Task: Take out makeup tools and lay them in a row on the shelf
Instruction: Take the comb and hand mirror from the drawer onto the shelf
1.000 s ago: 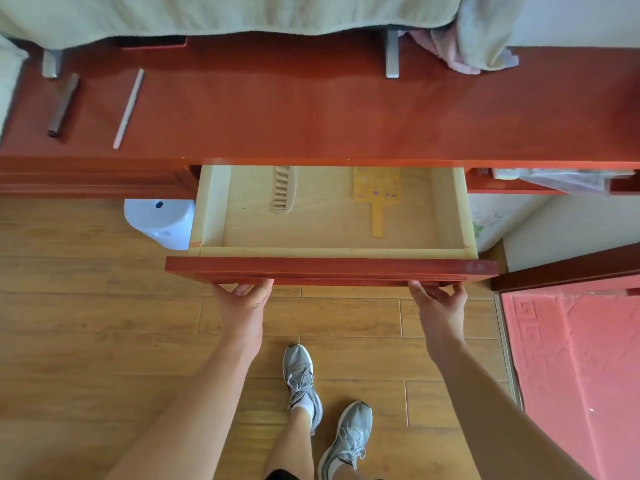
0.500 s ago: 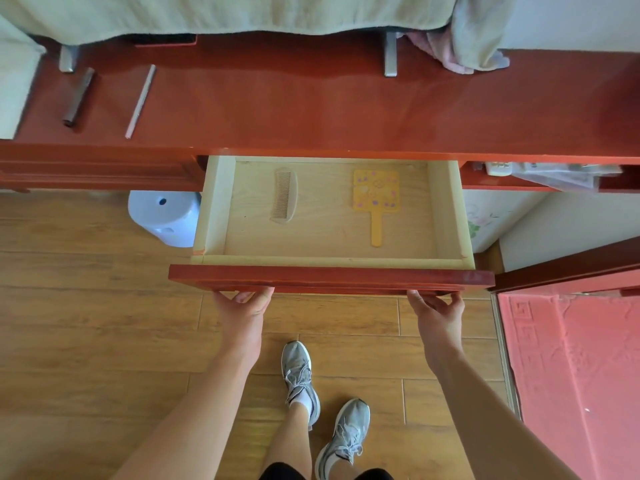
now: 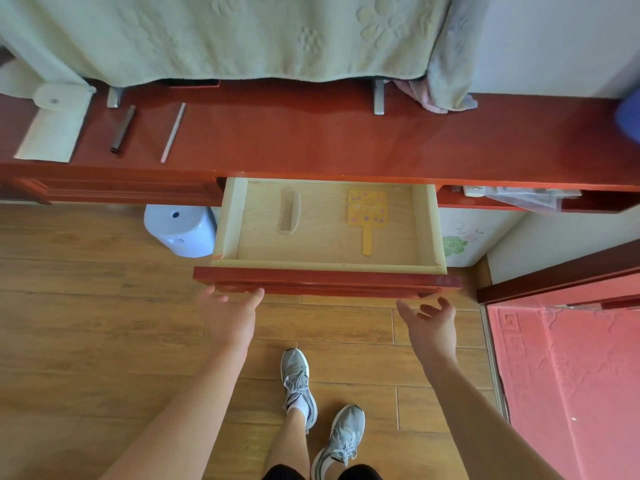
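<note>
A pale wooden drawer (image 3: 228,220) with a red front stands pulled out from under the red shelf (image 3: 311,140). Inside it lie a wooden comb (image 3: 289,211) on the left and a yellow hand mirror (image 3: 367,216) on the right, handle toward me. On the shelf's left part rest a dark tube (image 3: 123,129) and a thin silver pencil (image 3: 173,132), side by side. My left hand (image 3: 228,317) and my right hand (image 3: 431,323) hover just below the drawer front, palms up, fingers apart, touching nothing.
A green towel (image 3: 225,36) hangs over the shelf's back. A folded white cloth (image 3: 52,133) lies at the shelf's far left. A light blue bin (image 3: 180,230) stands on the wood floor left of the drawer. A red mat (image 3: 571,375) lies at right. My shoes (image 3: 298,382) are below.
The drawer has slid further out, showing the whole comb and mirror. Both hands have let go of the drawer front and dropped slightly below it.
</note>
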Motion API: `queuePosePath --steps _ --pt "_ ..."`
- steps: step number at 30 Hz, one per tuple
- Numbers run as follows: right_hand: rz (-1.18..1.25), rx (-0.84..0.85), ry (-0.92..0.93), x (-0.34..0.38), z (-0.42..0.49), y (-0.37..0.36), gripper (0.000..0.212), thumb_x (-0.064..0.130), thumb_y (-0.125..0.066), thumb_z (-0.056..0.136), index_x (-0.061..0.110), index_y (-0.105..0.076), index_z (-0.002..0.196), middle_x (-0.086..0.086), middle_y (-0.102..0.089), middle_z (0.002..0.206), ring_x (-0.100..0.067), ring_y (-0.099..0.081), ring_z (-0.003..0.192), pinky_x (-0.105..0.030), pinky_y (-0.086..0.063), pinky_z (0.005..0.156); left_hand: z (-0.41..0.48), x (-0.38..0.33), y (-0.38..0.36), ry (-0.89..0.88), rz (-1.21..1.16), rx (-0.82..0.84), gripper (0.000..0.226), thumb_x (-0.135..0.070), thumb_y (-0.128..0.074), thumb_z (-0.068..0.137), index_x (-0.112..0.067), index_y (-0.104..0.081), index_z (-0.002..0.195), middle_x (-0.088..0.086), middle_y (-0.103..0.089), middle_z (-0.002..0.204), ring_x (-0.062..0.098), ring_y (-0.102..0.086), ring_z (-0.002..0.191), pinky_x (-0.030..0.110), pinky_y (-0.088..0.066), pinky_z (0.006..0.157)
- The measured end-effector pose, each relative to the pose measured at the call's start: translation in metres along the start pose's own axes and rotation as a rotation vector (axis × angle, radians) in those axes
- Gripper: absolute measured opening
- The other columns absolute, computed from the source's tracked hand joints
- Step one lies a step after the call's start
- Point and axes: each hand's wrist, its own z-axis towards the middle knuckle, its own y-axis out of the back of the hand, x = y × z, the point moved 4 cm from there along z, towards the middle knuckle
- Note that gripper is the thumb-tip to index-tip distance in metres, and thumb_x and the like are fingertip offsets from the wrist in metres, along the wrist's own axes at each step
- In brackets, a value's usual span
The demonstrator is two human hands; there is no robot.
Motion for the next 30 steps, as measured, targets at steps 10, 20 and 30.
queuePosePath --steps 10,20,30 --pt "-0.372 -0.083 0.406 0.095 -0.032 0.043 0.060 0.040 -0.068 0.084 0.017 -0.047 0.135 0.002 -0.050 0.124 -0.016 -0.053 0.106 -0.031 -0.043 0.086 -0.036 -0.105 0.007 -0.620 0.539 0.120 0.058 -0.030 -0.069 0.091 -0.016 -0.045 0.142 0.002 -0.052 0.139 0.020 -0.049 0.130 0.040 -0.046 0.106" --pt "-0.704 0.089 0.473 0.143 0.015 -0.024 0.056 0.041 -0.058 0.092 0.009 -0.048 0.137 -0.004 -0.046 0.139 -0.023 -0.044 0.126 -0.033 -0.038 0.100 0.021 -0.137 -0.064 -0.826 1.096 0.324 0.058 -0.042 -0.052 0.098 -0.014 -0.042 0.148 0.009 -0.044 0.151 0.028 -0.039 0.141 0.043 -0.037 0.113" --pt "-0.956 0.168 0.313 0.142 0.078 -0.087 0.031 0.041 -0.056 0.091 0.011 -0.060 0.095 -0.009 -0.055 0.105 -0.027 -0.054 0.089 -0.035 -0.049 0.073 0.080 -0.129 -0.133 -0.772 1.227 0.432 0.039 -0.041 -0.052 0.097 -0.010 -0.053 0.121 0.008 -0.056 0.108 0.028 -0.058 0.099 0.036 -0.045 0.072"
